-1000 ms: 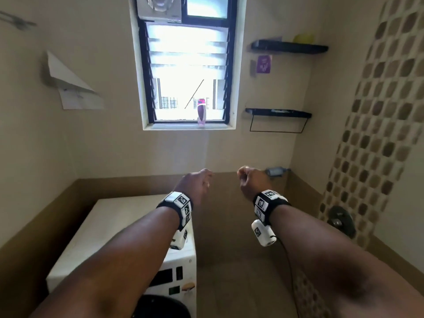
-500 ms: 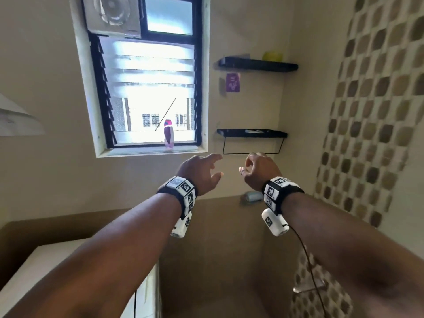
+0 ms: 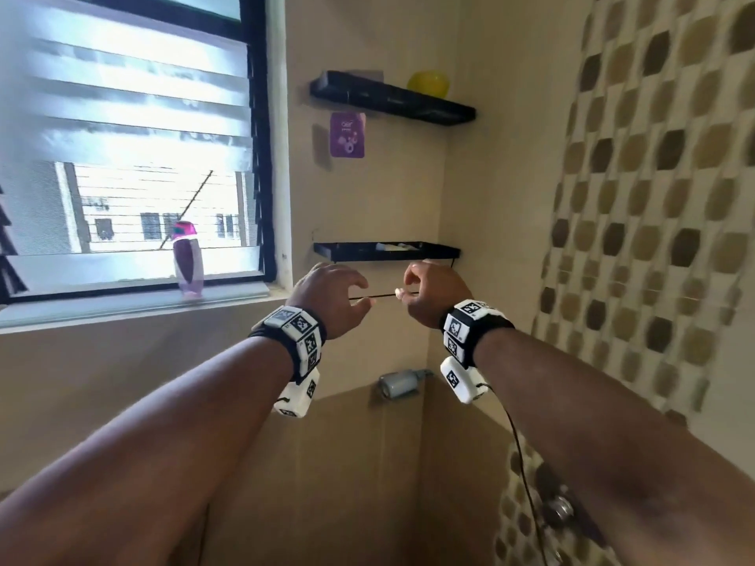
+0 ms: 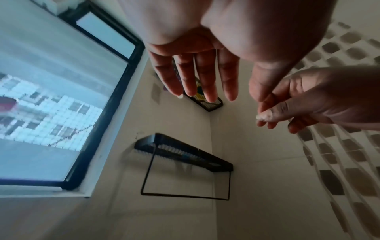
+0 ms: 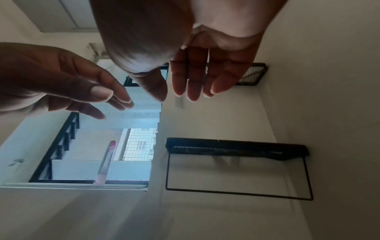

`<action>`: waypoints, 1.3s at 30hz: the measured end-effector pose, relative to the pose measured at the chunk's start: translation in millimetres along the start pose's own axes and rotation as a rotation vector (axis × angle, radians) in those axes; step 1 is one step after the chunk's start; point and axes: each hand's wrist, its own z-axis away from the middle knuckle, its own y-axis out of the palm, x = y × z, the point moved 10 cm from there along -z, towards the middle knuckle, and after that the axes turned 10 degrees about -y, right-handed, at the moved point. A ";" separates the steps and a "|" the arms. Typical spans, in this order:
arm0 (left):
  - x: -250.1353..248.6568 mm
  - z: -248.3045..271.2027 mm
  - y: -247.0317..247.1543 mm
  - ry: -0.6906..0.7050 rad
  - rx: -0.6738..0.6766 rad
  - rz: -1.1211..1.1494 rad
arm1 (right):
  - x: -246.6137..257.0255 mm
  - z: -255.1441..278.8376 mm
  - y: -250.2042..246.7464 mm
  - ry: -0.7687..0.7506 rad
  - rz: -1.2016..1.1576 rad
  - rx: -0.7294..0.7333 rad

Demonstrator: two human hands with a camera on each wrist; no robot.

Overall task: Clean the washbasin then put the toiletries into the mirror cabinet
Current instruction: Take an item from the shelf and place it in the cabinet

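Note:
Neither a washbasin nor a mirror cabinet shows in any view. Both hands are raised side by side in front of the lower black wall shelf (image 3: 386,251), just below its edge and across its thin hanging rail. My left hand (image 3: 339,292) is empty with its fingers (image 4: 197,78) held straight. My right hand (image 3: 425,288) is also empty, with its fingers (image 5: 195,78) relaxed and slightly bent. A clear bottle with a pink cap (image 3: 188,255) stands on the window sill to the left of the hands.
An upper black shelf (image 3: 392,98) carries a yellow object (image 3: 428,83), and a purple sachet (image 3: 347,134) hangs on the wall under it. A grey wall fitting (image 3: 398,384) sits below the hands. On the patterned tile wall at the right is a metal knob (image 3: 557,510).
Both hands have risen from low in front of the wall up to the lower shelf, and their curled fingers have opened. The view has swung up and right, so the white appliance is gone.

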 end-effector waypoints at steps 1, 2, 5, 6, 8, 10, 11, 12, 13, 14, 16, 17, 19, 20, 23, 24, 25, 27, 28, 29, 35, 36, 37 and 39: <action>2.2 -11.0 9.6 -0.001 0.005 0.017 | -7.5 -7.4 6.9 0.012 0.008 0.008; 4.2 -23.7 20.9 -0.002 0.016 0.028 | -16.8 -16.6 14.2 0.025 0.018 0.021; 4.1 -55.5 51.0 0.010 0.059 0.011 | -47.2 -44.0 31.0 0.069 0.020 0.067; 3.6 -65.8 58.2 0.007 0.064 0.004 | -58.9 -55.2 35.2 0.089 0.015 0.070; 5.0 -88.7 69.1 -0.020 0.050 -0.011 | -82.1 -81.4 40.7 0.119 0.004 0.044; 9.5 -110.2 83.1 -0.063 0.051 -0.020 | -105.2 -107.8 50.2 0.147 -0.019 0.034; 11.2 -119.1 91.0 -0.085 0.063 -0.023 | -115.8 -119.5 57.0 0.162 -0.024 0.054; 12.9 -129.5 100.8 -0.110 0.077 -0.035 | -127.6 -132.2 65.4 0.168 -0.018 0.083; 11.9 -137.0 106.7 -0.119 0.085 -0.049 | -136.7 -142.0 71.4 0.169 0.004 0.113; 10.6 -145.9 115.7 -0.121 0.098 -0.070 | -147.0 -151.8 79.5 0.164 0.026 0.144; 8.0 -161.6 125.3 -0.126 0.103 -0.090 | -160.7 -170.0 93.1 0.133 0.060 0.192; 6.4 -172.6 129.9 -0.134 0.096 -0.098 | -167.1 -181.2 98.7 0.115 0.072 0.213; 2.9 -191.6 140.5 -0.137 0.076 -0.116 | -180.2 -197.8 111.1 0.111 0.062 0.243; 1.2 -198.9 146.9 -0.139 0.077 -0.136 | -185.9 -203.1 116.6 0.120 0.044 0.256; -5.4 -217.7 168.9 -0.150 0.103 -0.148 | -200.0 -216.6 132.6 0.139 0.007 0.279; -5.0 -224.2 175.2 -0.183 0.114 -0.138 | -204.2 -222.5 138.2 0.136 0.013 0.286; -4.4 -228.7 178.8 -0.217 0.124 -0.122 | -207.3 -226.5 143.6 0.138 0.020 0.300; -4.2 -240.1 187.3 -0.279 0.154 -0.097 | -216.1 -235.9 153.5 0.153 -0.005 0.327; -4.1 -246.0 191.9 -0.307 0.181 -0.093 | -222.3 -239.0 157.4 0.182 -0.038 0.331; -3.7 -252.4 197.3 -0.327 0.210 -0.097 | -229.4 -241.0 161.0 0.223 -0.087 0.330; -10.2 -277.8 223.7 -0.337 0.321 -0.196 | -242.1 -244.5 168.0 0.255 -0.211 0.333; -12.0 -279.5 227.4 -0.348 0.351 -0.183 | -240.0 -246.1 166.6 0.249 -0.217 0.322; -14.4 -281.3 230.5 -0.355 0.372 -0.166 | -238.4 -247.5 166.9 0.243 -0.220 0.320; -18.0 -284.8 230.6 -0.359 0.382 -0.135 | -233.9 -247.5 166.3 0.230 -0.174 0.323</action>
